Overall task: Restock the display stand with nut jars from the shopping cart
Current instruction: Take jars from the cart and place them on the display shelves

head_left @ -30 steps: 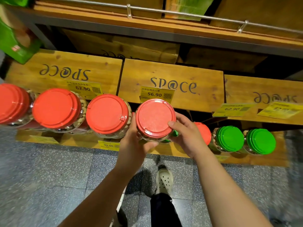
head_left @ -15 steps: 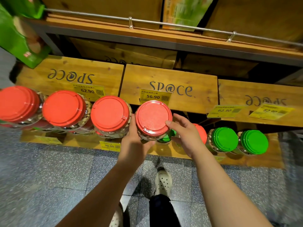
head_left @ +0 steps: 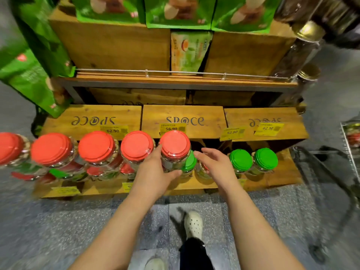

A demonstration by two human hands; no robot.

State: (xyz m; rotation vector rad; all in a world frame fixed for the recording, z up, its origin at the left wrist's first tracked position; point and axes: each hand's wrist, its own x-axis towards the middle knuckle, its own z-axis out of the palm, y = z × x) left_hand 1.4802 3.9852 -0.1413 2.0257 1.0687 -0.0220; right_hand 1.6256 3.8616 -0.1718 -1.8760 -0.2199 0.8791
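A clear nut jar with a red lid (head_left: 175,143) stands at the right end of a row of several red-lidded jars (head_left: 97,146) stacked on lower jars of the wooden display stand (head_left: 183,115). My left hand (head_left: 155,172) wraps the jar's near side, thumb across its front. My right hand (head_left: 215,165) hovers just right of it with fingers spread, off the jar. Green-lidded jars (head_left: 240,159) stand lower on the stand's bottom tier (head_left: 280,172), one (head_left: 190,161) right behind the held jar. The shopping cart (head_left: 348,141) shows at the right edge with jars in it.
Yellow price tags (head_left: 172,127) hang on the crates. Green snack bags (head_left: 179,10) fill the upper shelf and hang at the left. Gold-lidded jars (head_left: 307,32) sit at upper right. My white shoe (head_left: 193,224) is on the speckled floor below.
My right hand has come off the red-lidded jar and opened to its right. The left hand stays on the jar. The camera has tilted up and back, showing the upper shelf and the cart.
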